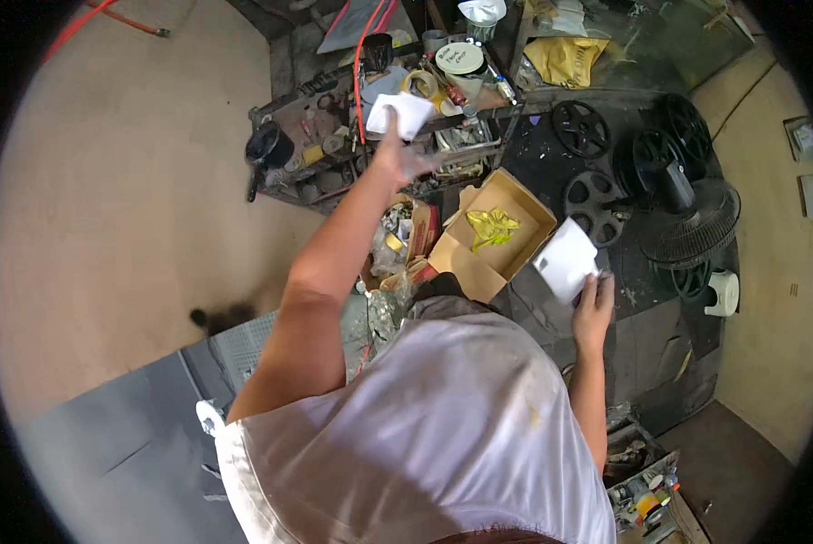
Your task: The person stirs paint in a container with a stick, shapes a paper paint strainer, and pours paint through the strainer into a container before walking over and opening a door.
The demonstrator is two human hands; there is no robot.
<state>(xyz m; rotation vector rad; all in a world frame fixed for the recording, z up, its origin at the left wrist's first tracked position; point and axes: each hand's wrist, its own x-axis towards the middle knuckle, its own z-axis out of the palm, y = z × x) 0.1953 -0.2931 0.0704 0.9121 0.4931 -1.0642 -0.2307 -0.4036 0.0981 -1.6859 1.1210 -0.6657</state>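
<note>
My left hand (401,160) reaches over the cluttered bench, its fingers spread and partly blurred. One digit overlaps a white piece (408,115), perhaps paper or cloth; the other fingers stretch out to the right, apart from it. On the right, my right hand (594,304) grips a flat white sheet (566,261) by its lower edge, tilted beside the open cardboard box (532,210). Inside the box lies a crumpled yellow-green wrapper or cloth (493,228). What the sheet is made of I cannot make out.
A lidded tub (461,58), a dark pot (269,145) and tape rolls (421,86) crowd the bench. Another carton (422,228) holds scraps. Black wheel-like discs (580,129) and a fan (692,222) are at right. A red hose (358,82) crosses the bench.
</note>
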